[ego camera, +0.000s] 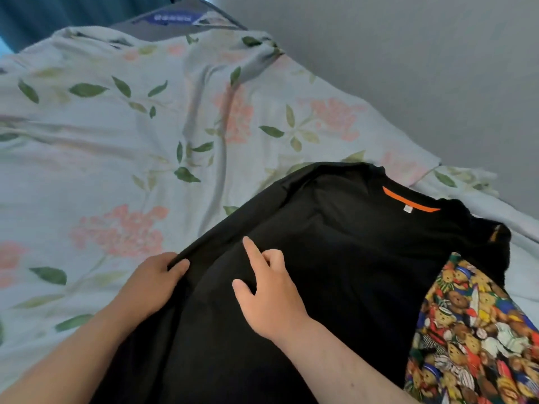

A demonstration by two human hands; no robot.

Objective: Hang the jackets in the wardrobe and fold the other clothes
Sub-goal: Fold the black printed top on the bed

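A black shirt (350, 258) with an orange neck band lies spread on the bed, collar toward the wall at the right. My left hand (151, 284) grips the shirt's left folded edge, thumb on top and fingers tucked under the cloth. On the black fabric near the middle rests my right hand (268, 295), its index finger stretched out and pressing, the other fingers curled in. It holds nothing. A colourful teddy-bear print garment (472, 339) lies at the lower right, partly under the black shirt.
The bed is covered by a pale floral sheet (131, 141) with pink flowers and green leaves, rumpled in places. A grey wall (423, 68) runs along the right side. A dark teal curtain (58, 13) hangs at the far left.
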